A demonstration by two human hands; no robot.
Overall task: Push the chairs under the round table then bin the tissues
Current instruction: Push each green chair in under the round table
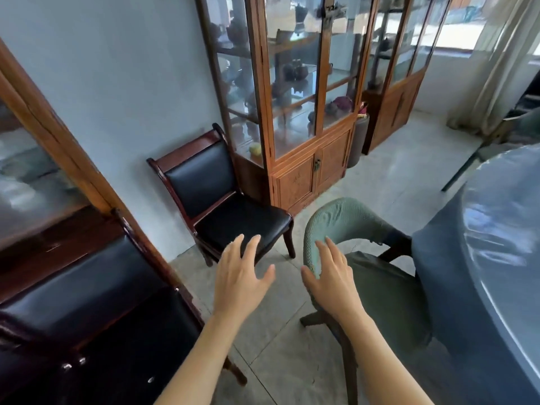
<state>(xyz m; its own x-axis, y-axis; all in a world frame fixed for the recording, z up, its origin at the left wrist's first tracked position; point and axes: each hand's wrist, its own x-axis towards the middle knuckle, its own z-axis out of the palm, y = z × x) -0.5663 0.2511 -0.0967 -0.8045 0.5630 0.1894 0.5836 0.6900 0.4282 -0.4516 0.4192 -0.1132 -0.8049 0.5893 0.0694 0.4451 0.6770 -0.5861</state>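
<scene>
Two bare hands reach out, fingers spread and gripping nothing: the right hand seems to rest on the curved back of the green chair, though contact is hard to judge, while the left hand hovers beside it over the floor. That chair sits partly out from the round table, so the pushing step is in hand; next comes a steady shove tableward. No tissues or bin show

You have a glass-fronted wooden cabinet against the grey wall — small dark pots sit on its shelves. A pale curtain hangs at far right above the tiled floor.
</scene>
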